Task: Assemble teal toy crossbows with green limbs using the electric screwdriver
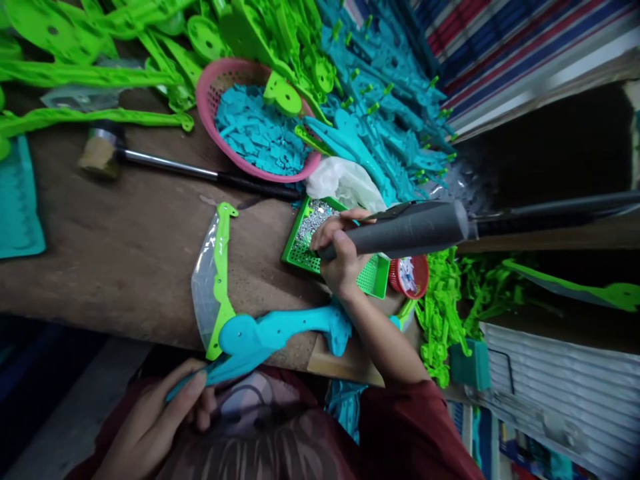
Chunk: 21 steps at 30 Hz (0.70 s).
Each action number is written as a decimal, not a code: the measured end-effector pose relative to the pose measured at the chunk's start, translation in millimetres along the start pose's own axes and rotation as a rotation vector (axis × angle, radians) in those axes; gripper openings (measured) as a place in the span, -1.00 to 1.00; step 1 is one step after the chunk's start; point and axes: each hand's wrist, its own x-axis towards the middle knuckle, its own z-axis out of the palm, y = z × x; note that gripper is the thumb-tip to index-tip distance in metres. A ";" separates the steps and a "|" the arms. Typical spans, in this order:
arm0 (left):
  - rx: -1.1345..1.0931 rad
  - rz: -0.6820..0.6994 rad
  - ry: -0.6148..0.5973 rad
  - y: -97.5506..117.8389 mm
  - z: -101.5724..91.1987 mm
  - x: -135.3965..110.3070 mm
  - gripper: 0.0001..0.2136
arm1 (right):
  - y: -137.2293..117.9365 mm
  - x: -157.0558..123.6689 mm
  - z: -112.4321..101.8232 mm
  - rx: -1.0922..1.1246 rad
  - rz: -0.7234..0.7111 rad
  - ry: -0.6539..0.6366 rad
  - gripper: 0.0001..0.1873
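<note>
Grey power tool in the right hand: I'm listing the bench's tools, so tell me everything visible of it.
The grey power tool is a smooth, matte cylinder, plastic or rubber by its look, with a thin dark lever along its top. It lies nearly level, its tip hidden by the right hand, which grips its front end above the green tray of small silvery parts. A dark hose or cable runs from its rear to the right edge.

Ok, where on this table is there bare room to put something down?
The widest bare wood lies below the hammer, between the teal mat and the bagged green piece. A smaller strip sits between that piece and the green tray. The far edge is crowded: pink basket, plastic parts.
</note>
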 end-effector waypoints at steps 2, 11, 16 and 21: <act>0.001 0.030 -0.014 0.1 -0.7 -0.3 -0.41 | 2.2 1.0 -0.4 0.008 0.002 0.007 -0.66; 0.040 0.232 -0.126 -16.5 -7.8 13.5 -0.49 | -69.8 -22.8 26.4 0.090 -0.052 0.096 -0.73; -0.023 0.223 -0.140 -4.4 -6.0 12.1 -0.54 | -107.2 -91.9 46.6 0.172 0.035 -0.413 -0.63; -0.031 0.239 -0.122 2.2 -7.0 8.6 -0.57 | -80.0 -139.2 54.0 0.022 0.200 -0.530 -0.77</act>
